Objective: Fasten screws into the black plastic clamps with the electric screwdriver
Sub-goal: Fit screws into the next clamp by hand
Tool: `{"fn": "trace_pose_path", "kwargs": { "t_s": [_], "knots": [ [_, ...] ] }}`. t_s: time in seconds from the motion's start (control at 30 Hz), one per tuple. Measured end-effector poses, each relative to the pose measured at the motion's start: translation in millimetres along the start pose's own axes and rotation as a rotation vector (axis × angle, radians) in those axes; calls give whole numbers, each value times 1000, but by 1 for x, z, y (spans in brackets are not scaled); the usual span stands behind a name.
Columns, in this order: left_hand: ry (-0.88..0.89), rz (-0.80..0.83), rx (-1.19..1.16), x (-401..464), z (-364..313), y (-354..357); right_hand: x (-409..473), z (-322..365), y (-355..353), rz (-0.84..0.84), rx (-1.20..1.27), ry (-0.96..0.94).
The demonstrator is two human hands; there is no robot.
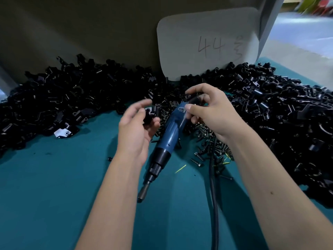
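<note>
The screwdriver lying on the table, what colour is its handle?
Blue, with a black collar toward the tip. The electric screwdriver shows plainly in the head view.

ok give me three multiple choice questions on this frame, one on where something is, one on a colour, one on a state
1. Where does the electric screwdriver lie?
A. On the table between the two hands
B. On top of the left clamp pile
C. Against the grey card

2. What colour is the table surface?
A. Grey
B. Teal
C. Yellow

3. What is the left hand doing?
A. Lying flat on the table
B. Gripping the screwdriver
C. Holding a black clamp

Answers:
1 A, its blue body rests on the table with its bit end pointing toward the viewer.
2 B, the bare surface shows teal all around the piles.
3 C, its fingers curl round a small black part above the table.
</note>
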State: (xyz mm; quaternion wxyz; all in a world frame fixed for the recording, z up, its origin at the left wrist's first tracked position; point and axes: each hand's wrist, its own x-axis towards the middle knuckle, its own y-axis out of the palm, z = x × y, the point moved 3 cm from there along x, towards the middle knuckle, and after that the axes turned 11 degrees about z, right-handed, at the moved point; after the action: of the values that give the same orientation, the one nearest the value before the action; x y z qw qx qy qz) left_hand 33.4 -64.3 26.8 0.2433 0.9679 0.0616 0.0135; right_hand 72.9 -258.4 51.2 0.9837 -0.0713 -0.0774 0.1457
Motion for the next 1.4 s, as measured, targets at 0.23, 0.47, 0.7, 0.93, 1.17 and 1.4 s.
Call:
{"fn": "trace_pose_path", "kwargs": {
  "t_s": [0.23,0.47,0.7,0.93,1.17,1.4],
  "knots": [
    [-63,111,17,-13,10,-14,-2,-6,6,8,265,41],
    [60,99,231,-11,8,-17,-3,-14,10,-194,150,81],
    [-8,113,-47,-11,7,-12,-3,-3,23,-169,346,-19],
    [-39,220,-261,-7,3,-11,-2,-6,36,34,534,124],
    [7,136,-133,-6,5,-12,-6,-1,34,133,33,-42],
    [5,86,-5,-7,7,-11,-1,1,39,169,-267,-230]
  ]
}}
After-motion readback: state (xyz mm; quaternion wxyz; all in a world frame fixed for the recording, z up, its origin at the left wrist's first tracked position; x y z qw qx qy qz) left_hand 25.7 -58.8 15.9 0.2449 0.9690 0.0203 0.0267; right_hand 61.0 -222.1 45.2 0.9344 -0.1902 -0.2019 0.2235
